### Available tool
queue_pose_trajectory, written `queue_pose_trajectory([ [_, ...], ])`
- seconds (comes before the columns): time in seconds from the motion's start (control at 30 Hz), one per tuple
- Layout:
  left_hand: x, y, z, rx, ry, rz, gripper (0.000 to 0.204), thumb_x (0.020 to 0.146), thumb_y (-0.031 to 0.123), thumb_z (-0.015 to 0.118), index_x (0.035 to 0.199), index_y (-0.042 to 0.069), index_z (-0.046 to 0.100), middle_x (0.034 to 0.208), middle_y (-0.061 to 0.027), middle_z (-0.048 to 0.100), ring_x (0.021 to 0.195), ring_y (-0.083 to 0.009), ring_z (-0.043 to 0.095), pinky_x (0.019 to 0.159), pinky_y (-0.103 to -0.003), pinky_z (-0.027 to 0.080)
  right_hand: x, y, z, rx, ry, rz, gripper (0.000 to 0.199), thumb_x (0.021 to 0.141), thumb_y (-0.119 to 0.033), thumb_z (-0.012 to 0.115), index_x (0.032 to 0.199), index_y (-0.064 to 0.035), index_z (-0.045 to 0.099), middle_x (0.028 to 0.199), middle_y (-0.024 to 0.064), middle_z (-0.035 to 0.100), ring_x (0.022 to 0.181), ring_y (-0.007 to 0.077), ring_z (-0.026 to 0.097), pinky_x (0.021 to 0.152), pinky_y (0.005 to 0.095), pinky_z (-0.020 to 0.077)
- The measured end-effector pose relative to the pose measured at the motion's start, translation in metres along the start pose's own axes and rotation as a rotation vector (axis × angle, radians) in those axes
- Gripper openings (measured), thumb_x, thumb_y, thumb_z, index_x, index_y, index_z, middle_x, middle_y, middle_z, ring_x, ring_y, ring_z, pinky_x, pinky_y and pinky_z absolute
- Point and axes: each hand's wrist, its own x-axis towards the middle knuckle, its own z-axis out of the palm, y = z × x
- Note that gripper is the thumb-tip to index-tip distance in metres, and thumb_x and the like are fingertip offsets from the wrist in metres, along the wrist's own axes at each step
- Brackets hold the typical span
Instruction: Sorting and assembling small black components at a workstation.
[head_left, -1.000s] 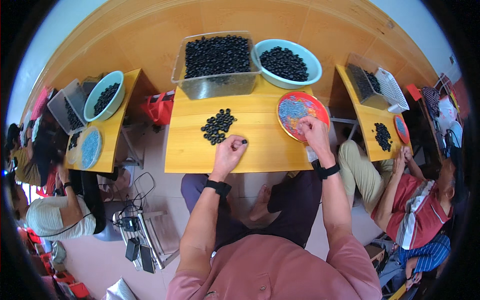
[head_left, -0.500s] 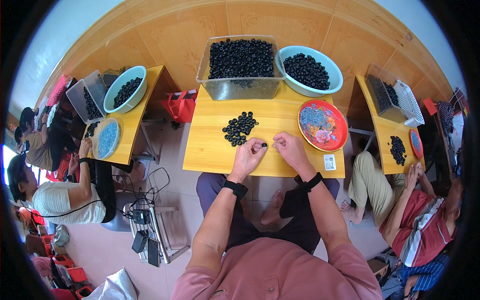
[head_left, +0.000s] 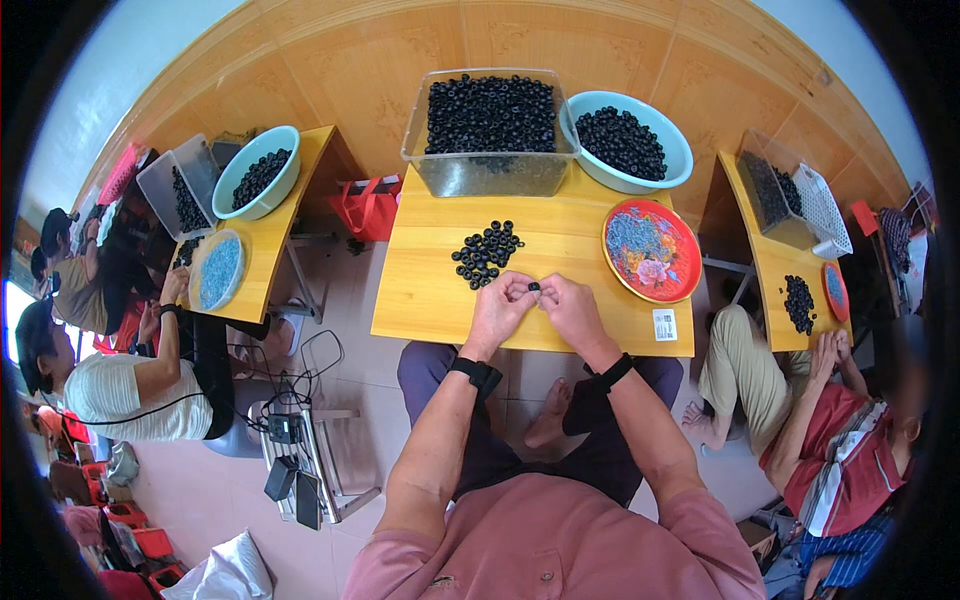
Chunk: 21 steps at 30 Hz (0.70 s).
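Observation:
My left hand [head_left: 499, 306] pinches a small black ring-shaped piece [head_left: 534, 287] between thumb and fingers, above the table's near edge. Close against it, the fingertips of my right hand [head_left: 569, 309] are pressed together at the piece; anything they hold is too small to make out. Just beyond my left hand lies a loose pile of similar black pieces [head_left: 486, 252]. To the right of my hands sits a round red flowered tray [head_left: 684, 262] with small blue-grey bits [head_left: 634, 232] heaped on it.
At the table's [head_left: 560, 215] back stand a clear bin [head_left: 490, 178] and a light-blue basin [head_left: 684, 150], both full of black pieces. A white label [head_left: 665, 325] lies near the right corner. People work at side tables left [head_left: 262, 262] and right [head_left: 775, 258]. Cables and a metal stool [head_left: 322, 450] stand left.
My right hand has moved left and in, so its fingertips now meet the black piece in my left hand. The whole view has shifted slightly.

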Motion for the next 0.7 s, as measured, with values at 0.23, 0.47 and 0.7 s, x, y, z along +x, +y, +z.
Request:
queue_pose_trajectory([
  [0.23, 0.001, -0.005, 0.002, -0.040, 0.048, 0.037, 0.016, 0.089, 0.005, 0.074, 0.101, -0.003, 0.067, 0.082, -0.0025, 0.069, 0.073, -0.0065, 0.062, 0.068, -0.024, 0.052, -0.005, -0.001, 0.007, 0.052, 0.068, 0.023, 0.011, 0.086, -0.008, 0.068, 0.095, -0.0009, 0.067, 0.086, 0.0177, 0.072, 0.080, 0.0332, 0.071, 0.071, 0.0424, 0.0552],
  [0.47, 0.002, -0.011, 0.000, -0.037, 0.069, 0.053, 0.017, 0.090, 0.005, 0.074, 0.103, -0.003, 0.067, 0.079, -0.0024, 0.069, 0.070, -0.0060, 0.060, 0.067, -0.024, 0.052, -0.009, -0.001, 0.002, -0.225, 0.148, -0.166, 0.013, 0.088, -0.013, 0.070, 0.094, -0.0018, 0.069, 0.088, 0.0159, 0.072, 0.080, 0.0344, 0.069, 0.073, 0.0426, 0.0544],
  [0.7, -0.003, 0.002, 0.004, 0.198, 0.055, 0.136, 0.016, 0.088, 0.006, 0.075, 0.099, -0.003, 0.069, 0.074, -0.0038, 0.067, 0.065, -0.0079, 0.059, 0.063, -0.025, 0.051, -0.013, 0.020, 0.007, -0.004, 0.239, -0.039, 0.014, 0.089, -0.014, 0.069, 0.094, -0.0009, 0.070, 0.088, 0.0175, 0.071, 0.082, 0.0350, 0.069, 0.074, 0.0433, 0.0543],
])
